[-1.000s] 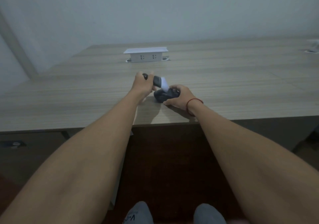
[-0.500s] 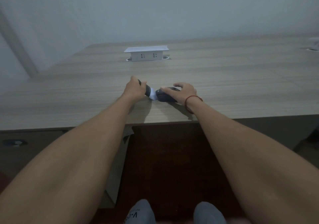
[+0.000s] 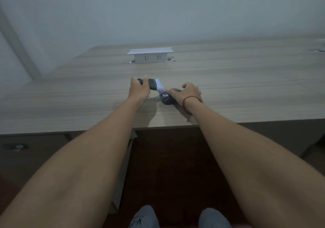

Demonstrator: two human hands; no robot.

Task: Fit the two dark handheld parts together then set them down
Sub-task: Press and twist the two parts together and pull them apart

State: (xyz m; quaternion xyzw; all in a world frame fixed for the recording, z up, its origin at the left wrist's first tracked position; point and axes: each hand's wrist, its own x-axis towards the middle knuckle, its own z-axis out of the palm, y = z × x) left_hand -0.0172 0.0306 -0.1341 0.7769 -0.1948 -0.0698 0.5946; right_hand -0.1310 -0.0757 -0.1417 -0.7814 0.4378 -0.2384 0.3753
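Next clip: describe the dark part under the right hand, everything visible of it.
The dark rounded part looks like smooth black plastic with small white lettering, too small to read. It lies on the wooden table near the front edge. The right hand rests over its far side, fingers on top. A pale tip of the left hand's piece meets its upper end.

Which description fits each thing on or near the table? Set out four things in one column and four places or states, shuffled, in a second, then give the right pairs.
Things
1. left hand
2. right hand
3. white socket box
4. red string

Descriptions
A. stands far back on the table
B. circles the right wrist
C. grips the cylindrical dark part, raised and tilted
D. rests on the rounded dark part lying on the table

Pairs: 1-C, 2-D, 3-A, 4-B
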